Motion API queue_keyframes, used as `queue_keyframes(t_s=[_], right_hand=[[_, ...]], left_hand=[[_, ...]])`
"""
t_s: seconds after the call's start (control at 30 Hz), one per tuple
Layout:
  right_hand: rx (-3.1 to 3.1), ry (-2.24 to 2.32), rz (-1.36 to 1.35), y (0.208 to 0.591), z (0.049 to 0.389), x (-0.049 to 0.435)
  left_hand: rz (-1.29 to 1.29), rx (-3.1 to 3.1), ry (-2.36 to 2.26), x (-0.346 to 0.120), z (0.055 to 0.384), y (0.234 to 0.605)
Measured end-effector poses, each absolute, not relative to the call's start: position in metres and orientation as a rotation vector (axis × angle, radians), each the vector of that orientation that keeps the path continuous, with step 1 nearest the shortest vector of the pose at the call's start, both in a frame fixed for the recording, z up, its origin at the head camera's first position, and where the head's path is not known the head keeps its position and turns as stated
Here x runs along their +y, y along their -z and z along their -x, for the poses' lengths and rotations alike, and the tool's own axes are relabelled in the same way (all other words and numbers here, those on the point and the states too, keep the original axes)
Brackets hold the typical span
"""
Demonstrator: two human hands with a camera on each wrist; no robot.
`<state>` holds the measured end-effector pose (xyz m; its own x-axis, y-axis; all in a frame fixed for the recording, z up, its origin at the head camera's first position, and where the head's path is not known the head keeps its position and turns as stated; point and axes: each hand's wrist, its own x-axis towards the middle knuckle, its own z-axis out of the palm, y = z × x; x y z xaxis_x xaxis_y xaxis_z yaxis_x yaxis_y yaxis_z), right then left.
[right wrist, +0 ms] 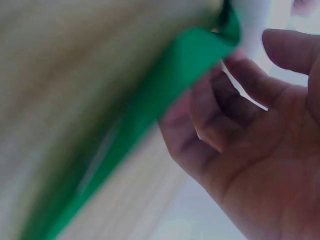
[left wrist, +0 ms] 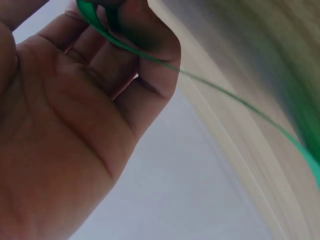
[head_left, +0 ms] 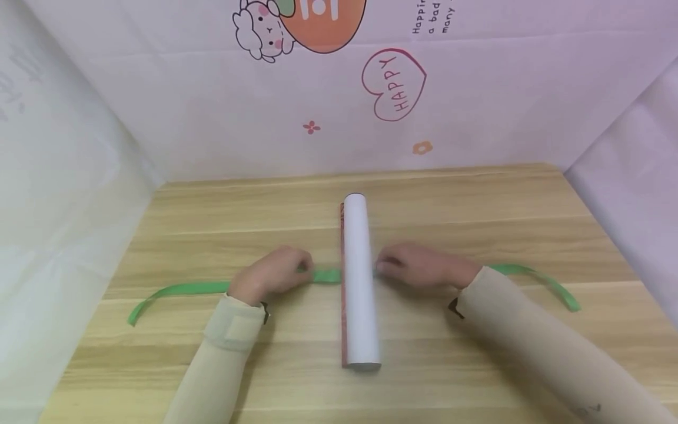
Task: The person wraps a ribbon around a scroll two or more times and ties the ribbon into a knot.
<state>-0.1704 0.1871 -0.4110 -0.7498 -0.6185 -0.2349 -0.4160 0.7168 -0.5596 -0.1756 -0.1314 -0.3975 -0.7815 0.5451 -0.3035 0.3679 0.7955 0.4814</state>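
A white paper roll (head_left: 360, 282) with a red patterned edge along its left side lies upright in the head view, across a green ribbon (head_left: 325, 275). To the left of the roll, my left hand (head_left: 278, 272) pinches the ribbon near its fingertips. The ribbon (left wrist: 240, 100) runs over the curled fingers in the left wrist view. My right hand (head_left: 415, 264) is just right of the roll, over the other half of the ribbon. In the right wrist view its fingertips meet the folded ribbon (right wrist: 170, 80), while the thumb stands apart from the fingers.
The ribbon's two ends trail out left and right over the wooden table (head_left: 455, 206). Behind it hangs a white printed cloth (head_left: 212, 118) with a heart and cartoon figures. White cloth also flanks both sides. Both forearms wear beige sleeves (head_left: 535, 318).
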Motion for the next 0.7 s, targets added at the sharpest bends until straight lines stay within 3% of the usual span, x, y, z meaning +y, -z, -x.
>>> queue_keyframes(t_s=[0.4,0.7], right_hand=[[2.724,0.461,0.846,0.412,0.165,0.177],[2.715,0.63,0.961,0.409,0.166,0.206]], left_hand=[[-0.631,2.549,-0.583,-0.133,0.175,0.398],[-0.622,2.571,-0.583,-0.14,0.178,0.398]])
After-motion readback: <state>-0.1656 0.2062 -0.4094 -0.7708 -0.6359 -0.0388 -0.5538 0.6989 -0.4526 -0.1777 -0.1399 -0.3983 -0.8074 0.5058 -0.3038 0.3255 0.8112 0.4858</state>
